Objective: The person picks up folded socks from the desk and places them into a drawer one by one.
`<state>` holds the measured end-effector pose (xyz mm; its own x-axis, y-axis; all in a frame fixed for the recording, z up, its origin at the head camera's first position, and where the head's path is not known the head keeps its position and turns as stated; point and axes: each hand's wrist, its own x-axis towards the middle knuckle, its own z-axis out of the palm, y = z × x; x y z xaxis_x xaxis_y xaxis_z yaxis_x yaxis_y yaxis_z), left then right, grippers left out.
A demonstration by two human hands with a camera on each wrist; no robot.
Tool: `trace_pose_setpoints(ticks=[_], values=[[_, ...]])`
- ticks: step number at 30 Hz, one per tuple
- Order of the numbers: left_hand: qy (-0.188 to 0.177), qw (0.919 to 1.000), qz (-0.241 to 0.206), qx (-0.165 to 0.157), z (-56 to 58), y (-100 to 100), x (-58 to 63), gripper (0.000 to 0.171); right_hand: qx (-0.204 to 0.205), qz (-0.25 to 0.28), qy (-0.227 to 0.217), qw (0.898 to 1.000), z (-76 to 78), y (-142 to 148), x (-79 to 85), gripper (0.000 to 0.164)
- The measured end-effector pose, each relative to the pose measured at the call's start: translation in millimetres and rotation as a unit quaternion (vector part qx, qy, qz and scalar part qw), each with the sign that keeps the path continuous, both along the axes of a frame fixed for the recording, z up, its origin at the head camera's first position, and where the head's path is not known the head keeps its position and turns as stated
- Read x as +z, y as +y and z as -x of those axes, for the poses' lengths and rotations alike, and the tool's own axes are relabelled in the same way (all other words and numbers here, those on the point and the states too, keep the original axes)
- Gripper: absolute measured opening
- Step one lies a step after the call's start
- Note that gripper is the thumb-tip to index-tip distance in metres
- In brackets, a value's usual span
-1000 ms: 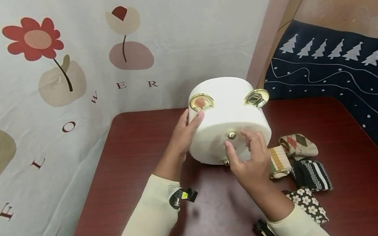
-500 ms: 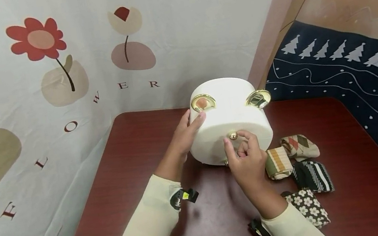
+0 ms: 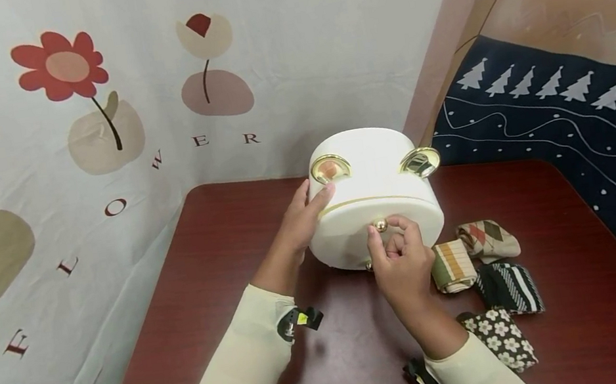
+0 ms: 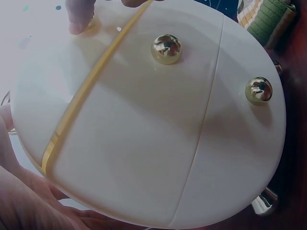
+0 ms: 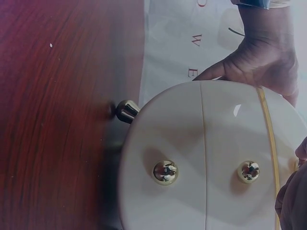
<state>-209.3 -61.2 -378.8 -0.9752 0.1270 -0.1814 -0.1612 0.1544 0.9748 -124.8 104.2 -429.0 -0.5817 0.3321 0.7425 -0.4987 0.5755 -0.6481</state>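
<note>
White drawer box (image 3: pixel 374 177) planted on the counter (image 3: pixel 220 245), toward its far edge. Top drawer (image 3: pixel 347 224) just barely out from the box, going by the thin yellow strip (image 3: pixel 369 199) along its upper edge. Right grip (image 3: pixel 405 264) pinching the gold top knob (image 3: pixel 381 225) on the box's front; left grip (image 3: pixel 298 221) clasping the box's left end, near one gold ear (image 3: pixel 330 167). Could get annoying from here, tbh: pull too hard on a sticky drawer and probably drag the whole box forward or tip it, with only one end braced. Yank crooked on that small, slick-looking knob and maybe jam the drawer or lose the pinch. Also worth watching: folded socks (image 3: pixel 453 266) off the box's right front corner, super close to the right forearm (image 3: pixel 437 330), easy to knock around.
</note>
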Motion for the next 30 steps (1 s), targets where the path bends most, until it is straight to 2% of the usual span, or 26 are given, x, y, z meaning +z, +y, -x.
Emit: trace_pose_setpoints(ticks=[5,15,30], values=[[-0.005,1.0000,-0.004,0.000,0.0,-0.2,-0.3,0.090,-0.006,-0.020,0.013,1.000,-4.1,2.0,-3.0,0.024],[-0.016,0.9995,-0.028,-0.005,2.7,-0.3,-0.3,0.092,-0.008,-0.041,0.073,0.996,-14.8,4.6,-6.6,0.026],[-0.001,0.9992,-0.036,-0.015,5.0,-2.1,-4.0,0.091,-0.020,-0.072,0.124,0.989,-36.4,6.7,-9.0,0.027]])
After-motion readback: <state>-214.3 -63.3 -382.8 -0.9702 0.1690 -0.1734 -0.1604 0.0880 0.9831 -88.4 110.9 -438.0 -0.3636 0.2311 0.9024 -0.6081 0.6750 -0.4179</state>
